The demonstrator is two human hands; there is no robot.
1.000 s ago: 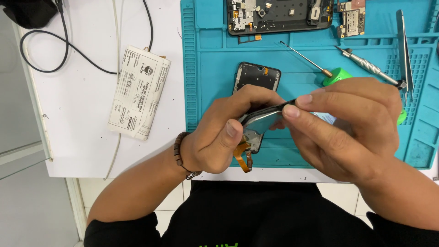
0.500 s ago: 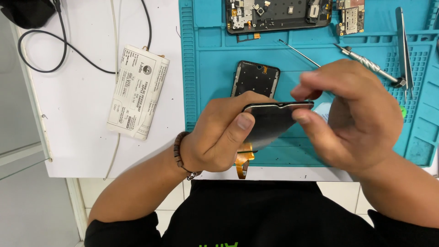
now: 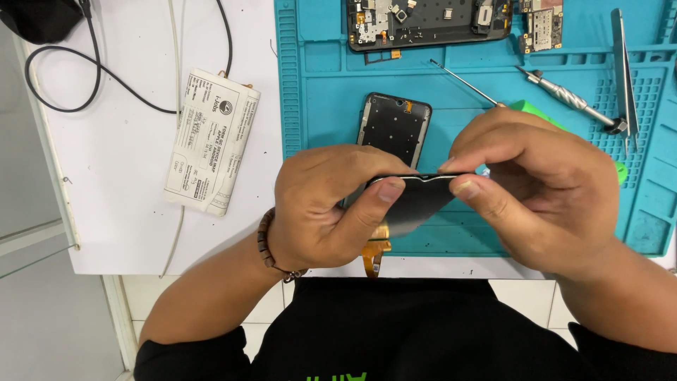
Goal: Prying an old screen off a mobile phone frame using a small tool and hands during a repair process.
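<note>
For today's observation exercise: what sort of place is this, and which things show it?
Probably a phone repair bench: a teal repair mat, an opened phone body with its circuit parts bare, and a slim screwdriver lying near the hands.

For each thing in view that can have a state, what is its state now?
Left hand: gripping the screen panel.
Right hand: pinching the panel's top edge.
Screen panel: held above the mat, edge-on, orange flex cable hanging loose.
Black frame: lying flat on the mat.
Opened phone: back off, boards exposed.
Screwdriver: lying on the mat, unused.
</note>
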